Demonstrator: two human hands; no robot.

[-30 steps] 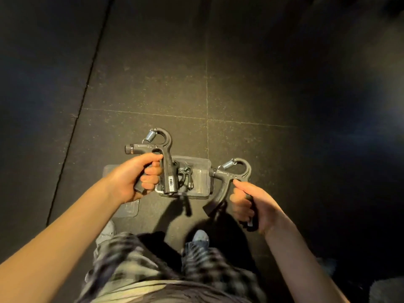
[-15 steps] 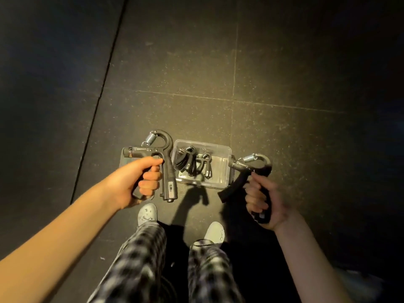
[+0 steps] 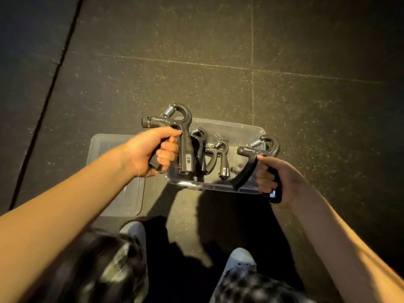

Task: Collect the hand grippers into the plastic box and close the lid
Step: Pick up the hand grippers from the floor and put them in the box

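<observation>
Over the plastic box (image 3: 218,186), left hand (image 3: 150,149) grips one hand gripper (image 3: 185,145), right hand (image 3: 275,178) a second gripper (image 3: 255,152); both are best laid flat inside.

No legible text — label (image 3: 188,159) on the hand gripper (image 3: 185,136) too blurred

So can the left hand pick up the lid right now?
Probably not yet. The left hand grips a hand gripper, so it is busy. The lid lies bare on the floor beside the plastic box, so it looks reachable once that gripper is dropped.
</observation>
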